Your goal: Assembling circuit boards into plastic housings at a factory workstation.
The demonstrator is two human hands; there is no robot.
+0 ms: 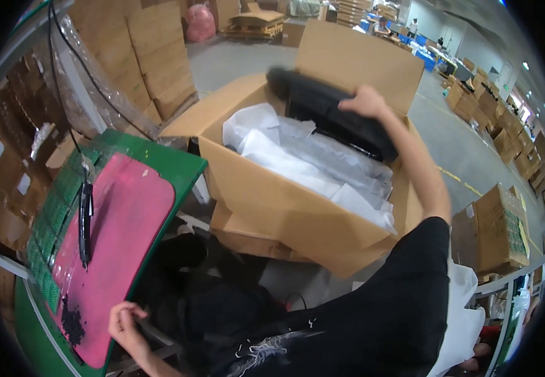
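My right hand (pixel 365 103) is closed on the upper edge of a long black plastic part (pixel 329 110), whose exact kind I cannot make out. The part lies slantwise along the far side of an open cardboard box (pixel 272 185), partly inside it and a little blurred at its left end. In front of it, several pieces wrapped in white foam sheet and clear film (pixel 310 160) fill the box. My left hand (pixel 127 320) hangs at the right edge of a pink mat (pixel 128 232), its fingers loosely bent and apart, with nothing seen in them.
The pink mat covers a green bench (pixel 188 164). A black electric screwdriver (pixel 85 223) hangs by a cord over it, and small black screws (pixel 71 320) lie in a heap. Stacked cartons (pixel 153 56) stand at the left; another carton (pixel 492 229) stands at the right.
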